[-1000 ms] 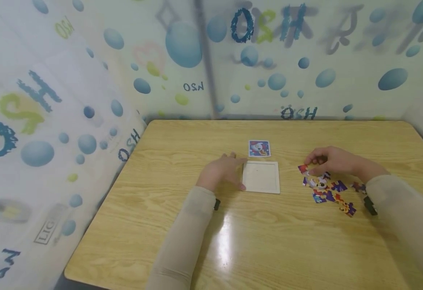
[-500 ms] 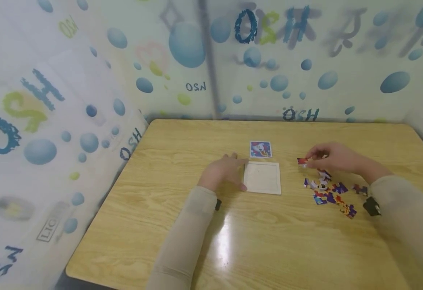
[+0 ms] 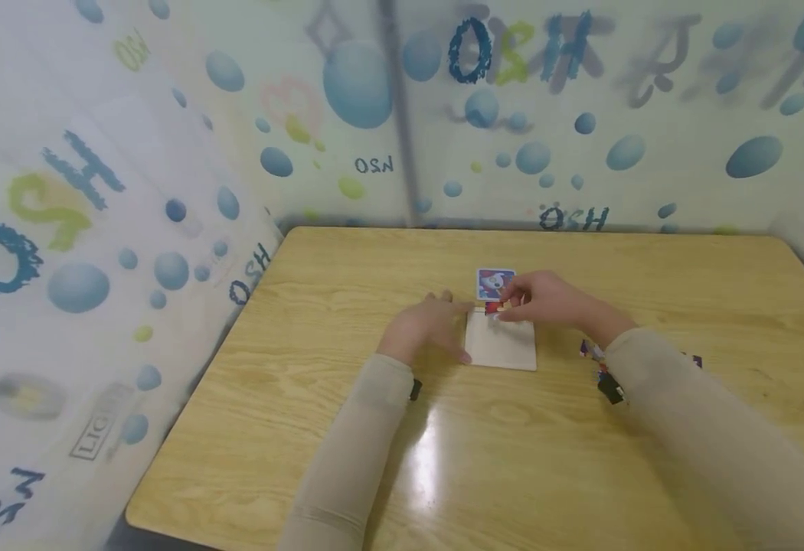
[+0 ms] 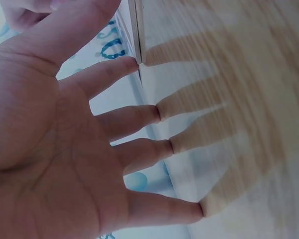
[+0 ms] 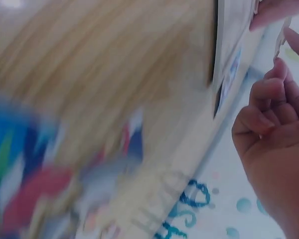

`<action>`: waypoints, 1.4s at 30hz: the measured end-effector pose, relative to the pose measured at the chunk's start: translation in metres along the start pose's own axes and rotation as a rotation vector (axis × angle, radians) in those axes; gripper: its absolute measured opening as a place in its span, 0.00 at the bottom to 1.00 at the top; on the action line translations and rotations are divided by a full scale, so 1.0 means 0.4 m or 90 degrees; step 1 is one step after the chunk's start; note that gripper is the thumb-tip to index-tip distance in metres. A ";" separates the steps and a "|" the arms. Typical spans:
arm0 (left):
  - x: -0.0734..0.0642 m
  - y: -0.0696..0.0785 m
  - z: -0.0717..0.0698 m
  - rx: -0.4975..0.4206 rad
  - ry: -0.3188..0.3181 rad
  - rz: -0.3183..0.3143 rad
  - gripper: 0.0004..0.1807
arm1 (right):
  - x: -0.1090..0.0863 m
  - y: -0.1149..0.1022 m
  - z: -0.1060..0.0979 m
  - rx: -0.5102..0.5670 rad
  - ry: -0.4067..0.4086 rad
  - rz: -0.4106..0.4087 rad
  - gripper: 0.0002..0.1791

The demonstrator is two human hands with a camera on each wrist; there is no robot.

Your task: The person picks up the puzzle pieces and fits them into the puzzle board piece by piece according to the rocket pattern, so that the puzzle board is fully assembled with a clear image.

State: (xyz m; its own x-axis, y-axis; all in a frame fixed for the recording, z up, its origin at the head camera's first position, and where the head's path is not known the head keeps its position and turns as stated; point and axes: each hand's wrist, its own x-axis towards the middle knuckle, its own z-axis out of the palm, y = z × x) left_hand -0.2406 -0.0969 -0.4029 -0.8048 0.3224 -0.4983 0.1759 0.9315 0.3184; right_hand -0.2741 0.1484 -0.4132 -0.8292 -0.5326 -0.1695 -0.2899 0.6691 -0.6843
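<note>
A pale square puzzle tray (image 3: 505, 350) lies on the table. My left hand (image 3: 421, 329) rests along its left side, fingers spread and straight; in the left wrist view the index fingertip meets the tray's edge (image 4: 138, 35). Over the tray's far part, my right hand (image 3: 553, 302) pinches a red jigsaw piece (image 3: 492, 308) between thumb and fingers. The right wrist view shows that piece (image 5: 280, 42) edge-on. Just behind the tray lies a small picture card (image 3: 490, 283), partly covered by the right hand. Whether the piece touches the tray, I cannot tell.
Several loose jigsaw pieces (image 3: 591, 350) lie right of the tray, mostly hidden under the right forearm; they are blurred in the right wrist view. A patterned wall (image 3: 347, 184) stands behind the wooden table (image 3: 347, 275).
My right hand has lifted the red jigsaw piece from the pile and carried it left over the tray. The left hand has stayed at the tray's left side.
</note>
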 end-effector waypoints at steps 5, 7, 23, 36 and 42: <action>-0.009 0.009 -0.005 0.005 -0.006 -0.004 0.57 | 0.025 -0.017 0.035 0.000 -0.016 0.013 0.15; -0.011 0.010 -0.006 0.008 -0.006 -0.006 0.57 | 0.032 -0.019 0.044 0.001 -0.025 0.016 0.15; -0.009 0.009 -0.004 0.026 -0.001 -0.009 0.57 | 0.045 -0.030 0.066 -0.041 -0.035 0.040 0.13; -0.008 0.009 0.008 0.024 0.006 -0.006 0.58 | 0.049 -0.023 0.077 -0.060 -0.022 0.008 0.12; -0.005 0.008 0.009 0.024 0.016 -0.007 0.57 | 0.039 -0.031 0.045 -0.059 -0.006 0.001 0.14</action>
State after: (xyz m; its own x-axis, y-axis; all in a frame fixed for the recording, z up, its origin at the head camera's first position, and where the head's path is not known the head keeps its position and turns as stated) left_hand -0.2364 -0.0940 -0.4038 -0.8208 0.3082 -0.4809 0.1881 0.9409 0.2818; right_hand -0.2750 0.1226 -0.4201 -0.8249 -0.5366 -0.1778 -0.3321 0.7146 -0.6156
